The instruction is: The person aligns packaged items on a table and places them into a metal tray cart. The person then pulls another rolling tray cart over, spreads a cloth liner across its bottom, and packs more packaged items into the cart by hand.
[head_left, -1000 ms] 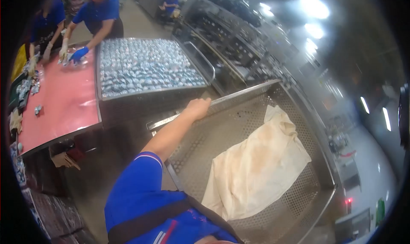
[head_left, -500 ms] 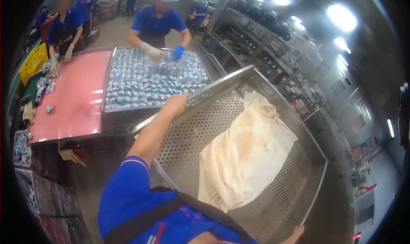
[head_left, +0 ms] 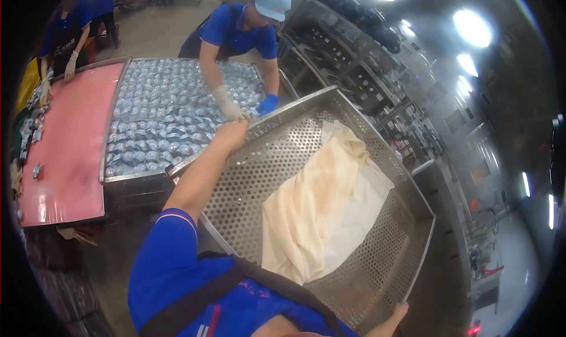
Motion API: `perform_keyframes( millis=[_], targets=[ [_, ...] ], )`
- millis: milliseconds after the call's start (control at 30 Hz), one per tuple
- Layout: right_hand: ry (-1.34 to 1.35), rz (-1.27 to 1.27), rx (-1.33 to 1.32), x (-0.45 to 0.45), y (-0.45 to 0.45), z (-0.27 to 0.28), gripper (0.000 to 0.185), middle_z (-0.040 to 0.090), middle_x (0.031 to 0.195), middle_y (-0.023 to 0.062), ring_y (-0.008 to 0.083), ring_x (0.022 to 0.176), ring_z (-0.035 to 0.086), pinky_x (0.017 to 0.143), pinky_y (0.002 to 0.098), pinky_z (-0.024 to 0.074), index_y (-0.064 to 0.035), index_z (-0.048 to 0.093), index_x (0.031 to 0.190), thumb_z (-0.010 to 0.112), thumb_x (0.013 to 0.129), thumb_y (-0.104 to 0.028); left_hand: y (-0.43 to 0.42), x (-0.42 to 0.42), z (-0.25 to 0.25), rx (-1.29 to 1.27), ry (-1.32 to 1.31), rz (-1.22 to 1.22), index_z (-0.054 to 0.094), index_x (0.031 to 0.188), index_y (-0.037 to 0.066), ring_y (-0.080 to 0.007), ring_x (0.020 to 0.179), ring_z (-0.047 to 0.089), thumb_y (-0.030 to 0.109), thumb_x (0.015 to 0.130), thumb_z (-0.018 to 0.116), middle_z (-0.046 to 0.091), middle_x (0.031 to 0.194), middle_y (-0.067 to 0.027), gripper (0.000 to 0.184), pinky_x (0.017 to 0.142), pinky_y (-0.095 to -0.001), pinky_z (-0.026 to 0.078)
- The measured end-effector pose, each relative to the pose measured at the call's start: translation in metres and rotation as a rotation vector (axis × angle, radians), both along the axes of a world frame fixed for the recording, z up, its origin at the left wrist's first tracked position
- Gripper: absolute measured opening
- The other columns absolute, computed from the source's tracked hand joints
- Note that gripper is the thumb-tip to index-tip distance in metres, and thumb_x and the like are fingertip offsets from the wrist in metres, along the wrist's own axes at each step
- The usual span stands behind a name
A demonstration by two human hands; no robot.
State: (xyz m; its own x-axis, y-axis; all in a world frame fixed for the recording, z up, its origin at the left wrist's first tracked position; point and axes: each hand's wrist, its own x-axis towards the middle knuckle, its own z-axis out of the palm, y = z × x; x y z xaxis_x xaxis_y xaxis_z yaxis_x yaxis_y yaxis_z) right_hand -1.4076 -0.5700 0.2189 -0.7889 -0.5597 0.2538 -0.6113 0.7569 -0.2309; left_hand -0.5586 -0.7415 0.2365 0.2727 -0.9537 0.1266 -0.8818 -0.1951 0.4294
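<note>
Shifted toward the packets (head_left: 165, 101), the tray (head_left: 242, 189) lies between left hand (head_left: 232, 135) and right hand (head_left: 400, 313) (both gripping its rim).

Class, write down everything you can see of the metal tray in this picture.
The metal tray is grey and steel-looking, with raised walls and rows of small round holes through its floor and walls. It is open side up, slanting across the view in front of the wearer. A crumpled cream cloth with brownish patches lies inside. The left hand grips the far rim, the right hand the right edge. A co-worker's gloved hand is close to the far rim; contact is unclear.
</note>
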Motion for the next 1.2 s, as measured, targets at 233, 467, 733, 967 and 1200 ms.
perform_keyframes(
  millis=[233, 467, 733, 967, 1200],
  targets=[
    [0.054, 0.115, 0.026, -0.034, -0.09, -0.004, 0.039, 0.061, 0.114, 0.0263, 0.0406, 0.107, 0.059, 0.089, 0.0451, 0.0478, 0.0032, 0.057, 0.113, 0.057, 0.077, -0.009, -0.089, -0.007, -0.016, 0.017, -0.008, 0.014, 0.052, 0.119, 0.002, -0.0366, 0.099, 0.064, 0.007, 0.085, 0.049, 0.065, 0.105, -0.0223, 0.034, 0.082, -0.0464, 0.051],
    [-0.072, 0.192, 0.137, -0.041, -0.215, 0.029, 0.041, 0.063, 0.112, 0.0256, 0.041, 0.106, 0.06, 0.089, 0.0475, 0.0477, 0.0027, 0.056, 0.118, 0.056, 0.08, -0.012, -0.154, -0.019, -0.007, 0.04, -0.047, 0.115, 0.055, 0.112, 0.003, -0.0377, 0.098, 0.064, 0.008, 0.088, 0.045, 0.063, 0.105, -0.0279, 0.027, 0.081, -0.0493, 0.049],
    [-0.141, 0.088, 0.133, -0.011, -0.306, 0.032, 0.034, 0.062, 0.116, 0.0188, 0.0374, 0.111, 0.058, 0.092, 0.0479, 0.0476, -0.0085, 0.06, 0.115, 0.055, 0.083, -0.02, -0.225, 0.008, -0.036, -0.018, -0.05, 0.136, 0.049, 0.118, -0.001, -0.0474, 0.101, 0.057, 0.003, 0.082, 0.047, 0.061, 0.104, -0.0309, 0.037, 0.086, -0.0513, 0.044],
    [-0.161, 0.069, 0.158, -0.002, -0.351, 0.03, 0.028, 0.064, 0.114, 0.0183, 0.0343, 0.11, 0.06, 0.091, 0.0457, 0.0484, -0.0094, 0.06, 0.112, 0.053, 0.085, -0.015, -0.237, 0.008, -0.033, 0.059, -0.164, 0.175, 0.046, 0.115, 0.002, -0.0487, 0.093, 0.059, 0.004, 0.078, 0.05, 0.063, 0.097, -0.0312, 0.037, 0.079, -0.0542, 0.044],
    [-0.134, 0.068, 0.162, 0.006, -0.376, 0.037, 0.027, 0.064, 0.115, 0.0167, 0.0332, 0.11, 0.06, 0.091, 0.046, 0.049, -0.0117, 0.061, 0.112, 0.052, 0.087, -0.016, -0.237, 0.011, -0.04, 0.007, -0.184, 0.215, 0.048, 0.111, 0.002, -0.0477, 0.092, 0.061, 0.006, 0.081, 0.049, 0.062, 0.095, -0.0324, 0.03, 0.077, -0.0542, 0.046]
  ],
)
